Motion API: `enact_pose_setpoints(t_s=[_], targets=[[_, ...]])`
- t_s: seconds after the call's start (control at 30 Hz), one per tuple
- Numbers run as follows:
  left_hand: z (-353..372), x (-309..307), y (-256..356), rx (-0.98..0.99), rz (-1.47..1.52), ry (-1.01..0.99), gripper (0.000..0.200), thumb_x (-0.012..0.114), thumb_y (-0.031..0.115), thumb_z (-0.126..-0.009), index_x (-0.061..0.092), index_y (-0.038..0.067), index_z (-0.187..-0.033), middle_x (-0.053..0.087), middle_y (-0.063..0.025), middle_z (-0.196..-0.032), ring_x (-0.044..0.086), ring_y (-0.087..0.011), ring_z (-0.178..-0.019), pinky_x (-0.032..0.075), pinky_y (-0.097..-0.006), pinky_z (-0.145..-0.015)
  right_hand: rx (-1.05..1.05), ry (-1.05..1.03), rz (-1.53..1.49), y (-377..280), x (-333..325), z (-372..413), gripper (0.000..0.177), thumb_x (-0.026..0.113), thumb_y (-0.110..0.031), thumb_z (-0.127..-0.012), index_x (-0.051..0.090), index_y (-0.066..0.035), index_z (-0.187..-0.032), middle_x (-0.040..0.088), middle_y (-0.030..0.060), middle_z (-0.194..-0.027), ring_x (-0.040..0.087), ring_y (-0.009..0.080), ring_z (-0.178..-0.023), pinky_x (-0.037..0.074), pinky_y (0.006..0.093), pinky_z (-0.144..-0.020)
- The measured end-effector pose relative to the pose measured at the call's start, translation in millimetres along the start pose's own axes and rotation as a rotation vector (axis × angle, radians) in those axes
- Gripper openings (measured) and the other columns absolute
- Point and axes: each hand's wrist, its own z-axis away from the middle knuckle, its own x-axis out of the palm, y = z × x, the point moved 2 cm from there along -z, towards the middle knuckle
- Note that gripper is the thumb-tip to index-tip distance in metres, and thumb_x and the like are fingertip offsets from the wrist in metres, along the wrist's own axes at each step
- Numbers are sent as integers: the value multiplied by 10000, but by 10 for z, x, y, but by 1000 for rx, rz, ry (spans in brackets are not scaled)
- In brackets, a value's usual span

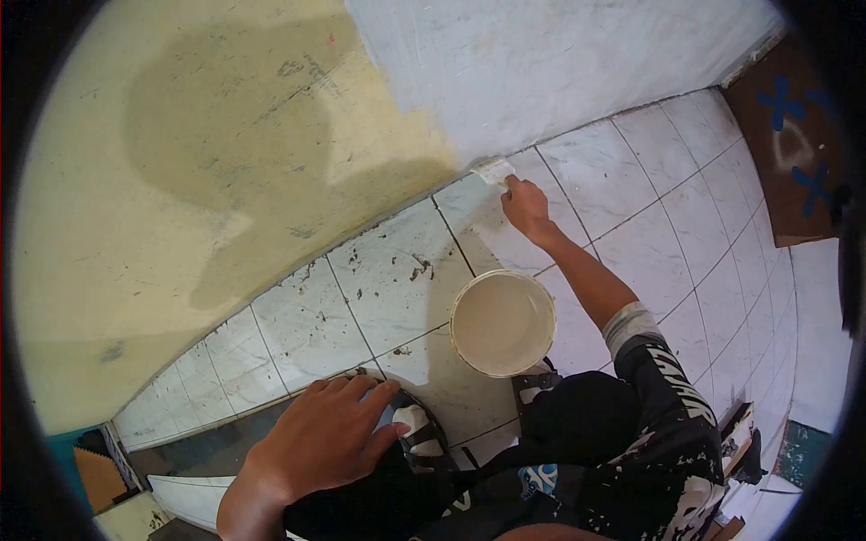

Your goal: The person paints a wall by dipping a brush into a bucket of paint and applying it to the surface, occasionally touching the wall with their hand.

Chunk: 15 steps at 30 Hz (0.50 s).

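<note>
My right hand (526, 209) is closed around a paintbrush (493, 170) with pale, paint-covered bristles. The bristles are at the foot of the wall, where it meets the tiles. White paint (505, 72) covers the wall on the right, while the left part (225, 153) is bare yellow with dark scuffs. A round bucket (502, 323) of whitish liquid stands on the floor between the wall and my legs. My left hand (329, 433) rests over my left knee, fingers loosely spread, holding nothing.
Flakes of debris (420, 267) lie on the white floor tiles (397, 234) along the wall. My sandalled foot (419, 433) is close to the bucket. A brown panel with blue marks (785, 135) stands at the right. Assorted items (740, 442) lie behind my right side.
</note>
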Motion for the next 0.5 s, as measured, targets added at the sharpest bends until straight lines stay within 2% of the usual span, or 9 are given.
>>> enact_pose_setpoints(t_s=[0.07,0.2,0.37,0.5], targets=[[6,10,10,4,-7,13,515,557,371,-1021,528,-10,-1368,633,-211,-1260,607,-377,-1137,463,-440,-1007,-69,67,3,35,-2,-90,315,635,-123,-855,663,-25,-1154,665,235,-875,666,404,-805,532,501,-727],[30,-17,14,1,17,15,519,562,368,-1019,526,-8,-1374,634,-219,-1251,608,-380,-1125,471,-436,-990,-70,161,-125,-36,-264,187,318,637,-133,-853,658,-18,-1148,667,238,-879,666,405,-794,536,505,-725],[27,0,12,-21,-6,18,524,562,375,-1021,526,-9,-1376,636,-222,-1240,612,-378,-1107,478,-433,-971,10,6,40,204,-95,91,274,648,-164,-866,640,-22,-1100,670,234,-897,678,410,-833,548,505,-764],[9,-2,31,-20,-7,13,529,561,383,-1023,526,-7,-1378,637,-222,-1234,613,-378,-1111,476,-435,-975,-1,-13,75,263,-44,-156,271,647,-162,-866,642,-30,-1103,669,230,-899,677,410,-847,546,506,-777]])
